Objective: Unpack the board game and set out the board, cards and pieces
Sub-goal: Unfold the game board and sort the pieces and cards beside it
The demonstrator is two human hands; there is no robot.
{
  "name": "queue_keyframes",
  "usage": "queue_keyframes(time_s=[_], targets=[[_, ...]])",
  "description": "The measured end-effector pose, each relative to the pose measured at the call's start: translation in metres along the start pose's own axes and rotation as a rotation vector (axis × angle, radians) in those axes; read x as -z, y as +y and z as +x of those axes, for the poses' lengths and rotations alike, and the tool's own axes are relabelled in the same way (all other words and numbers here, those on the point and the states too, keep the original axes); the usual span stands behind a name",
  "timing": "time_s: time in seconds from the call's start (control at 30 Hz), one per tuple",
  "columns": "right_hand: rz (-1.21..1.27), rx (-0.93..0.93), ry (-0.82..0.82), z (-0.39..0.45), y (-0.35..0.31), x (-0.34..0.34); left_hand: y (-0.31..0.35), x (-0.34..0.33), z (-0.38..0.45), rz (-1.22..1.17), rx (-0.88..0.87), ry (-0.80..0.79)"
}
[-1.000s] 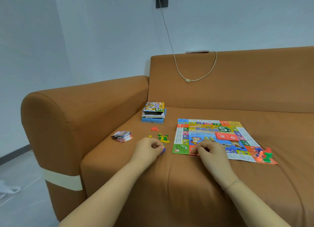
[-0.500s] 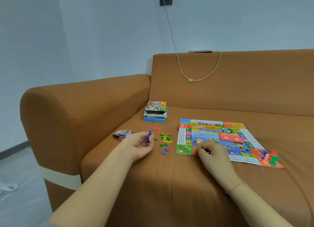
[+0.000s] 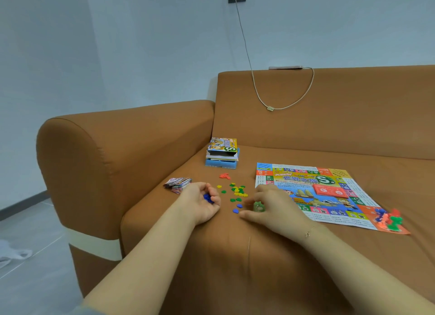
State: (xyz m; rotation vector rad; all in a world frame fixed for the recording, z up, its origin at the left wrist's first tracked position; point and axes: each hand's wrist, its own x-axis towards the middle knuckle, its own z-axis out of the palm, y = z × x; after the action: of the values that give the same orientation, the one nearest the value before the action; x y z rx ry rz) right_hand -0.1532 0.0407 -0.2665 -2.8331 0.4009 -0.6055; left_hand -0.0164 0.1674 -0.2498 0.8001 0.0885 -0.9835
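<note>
L hand (image 3: 202, 200) lies palm-up on the sofa seat (image 3: 235, 255), fingers curled round blue chips (image 3: 208, 198). R hand (image 3: 270, 205) w/ curled fingers over the loose chips (image 3: 237, 191), pinching what may be a green piece, blurred. Board (image 3: 306, 185) flat just right, red cards (image 3: 328, 190) on it, pawns (image 3: 388, 219) at its near corner. Box (image 3: 222, 155) behind; paper money (image 3: 177, 184) by the armrest (image 3: 106, 154).

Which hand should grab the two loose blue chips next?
Right hand, probably: its fingers lie beside the loose blue chips, while the left hand already holds blue chips in its palm.
</note>
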Motion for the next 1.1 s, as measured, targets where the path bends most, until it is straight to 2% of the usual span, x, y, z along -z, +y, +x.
queue_keyframes(time_s=[0.13, 0.43, 0.6, 0.73, 0.87, 0.97, 1.1], targets=[[-0.046, 0.025, -0.016, 0.012, -0.010, -0.005, 0.000, 0.002, 0.006, -0.063, -0.012, -0.022], [-0.133, 0.127, 0.131, 0.018, -0.012, -0.017, 0.000, 0.000, -0.005, -0.160, -0.040, -0.042], [-0.032, 0.138, 0.118, 0.021, -0.005, -0.014, -0.002, 0.000, -0.005, -0.125, -0.033, -0.058], [0.070, 0.196, 0.192, 0.033, -0.010, -0.001, -0.005, -0.004, -0.007, -0.051, -0.048, -0.055], [-0.049, 0.339, 0.136, 0.050, -0.023, 0.002, -0.005, -0.005, -0.009, -0.032, -0.023, -0.062], [-0.120, 0.361, 0.109, 0.058, -0.025, 0.000, -0.003, -0.004, -0.010, -0.071, -0.012, -0.044], [-0.041, 0.364, 0.227, 0.053, -0.018, 0.003, -0.001, -0.005, -0.010, -0.112, 0.007, -0.007]])
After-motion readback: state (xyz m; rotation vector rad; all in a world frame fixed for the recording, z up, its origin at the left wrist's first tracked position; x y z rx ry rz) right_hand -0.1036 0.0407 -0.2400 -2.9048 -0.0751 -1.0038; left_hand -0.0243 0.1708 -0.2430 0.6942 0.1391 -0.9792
